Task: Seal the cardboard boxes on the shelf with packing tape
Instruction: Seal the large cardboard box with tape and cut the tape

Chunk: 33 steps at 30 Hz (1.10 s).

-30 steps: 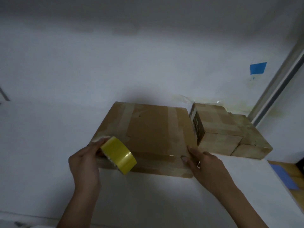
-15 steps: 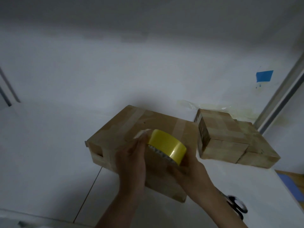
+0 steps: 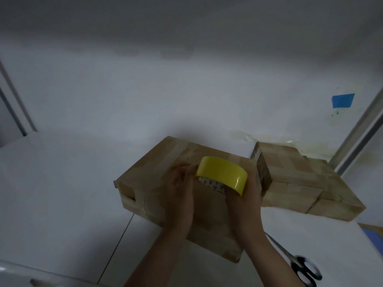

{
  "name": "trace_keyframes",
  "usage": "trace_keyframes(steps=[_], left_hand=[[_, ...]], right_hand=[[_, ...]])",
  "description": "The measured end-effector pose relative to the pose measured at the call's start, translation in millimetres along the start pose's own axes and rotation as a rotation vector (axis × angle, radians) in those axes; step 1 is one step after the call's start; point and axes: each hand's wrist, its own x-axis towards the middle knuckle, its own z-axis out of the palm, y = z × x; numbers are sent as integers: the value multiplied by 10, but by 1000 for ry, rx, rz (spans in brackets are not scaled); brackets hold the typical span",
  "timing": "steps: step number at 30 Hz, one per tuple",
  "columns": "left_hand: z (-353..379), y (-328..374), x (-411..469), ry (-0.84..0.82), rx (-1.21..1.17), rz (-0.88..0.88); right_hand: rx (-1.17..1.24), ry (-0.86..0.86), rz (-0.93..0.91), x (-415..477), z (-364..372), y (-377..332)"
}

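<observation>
The yellow tape roll, gripped at its right side by the right hand and pinched at its left edge by the left hand, is over the large cardboard box on a white shelf, with smaller taped boxes just right, scissors near right, and a white wall bearing a blue patch on the far side.

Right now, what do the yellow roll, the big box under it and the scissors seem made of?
Tape roll: glossy yellow plastic film, judging by the highlight on its band; the patterned core is perhaps card. Large box: matt brown cardboard, crossed by paler tape strips. Scissors: black handles, likely plastic, and pale blades, likely metal, though blurred.
</observation>
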Motion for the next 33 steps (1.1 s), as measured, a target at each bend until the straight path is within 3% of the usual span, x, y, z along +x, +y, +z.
trace_keyframes(steps=[3,8,13,21,23,26,33], left_hand=[[-145,61,177,-7,-20,111],[-242,66,429,-68,-174,-123],[-277,56,715,-147,-69,-306],[-139,212,1459,-275,82,-335],[-102,155,1705,-296,72,-464],[-130,43,2046,-364,42,-759],[-456,-29,2627,-263,127,-744]], right_hand=[[54,-64,5,57,-47,-55],[-32,-87,-65,162,-37,-84],[-188,4,-122,402,6,-17],[-547,-52,-116,908,252,32],[-487,-118,-18,1039,356,-46],[-524,-158,-11,1164,449,-62],[-1056,-192,-37,1305,90,98]])
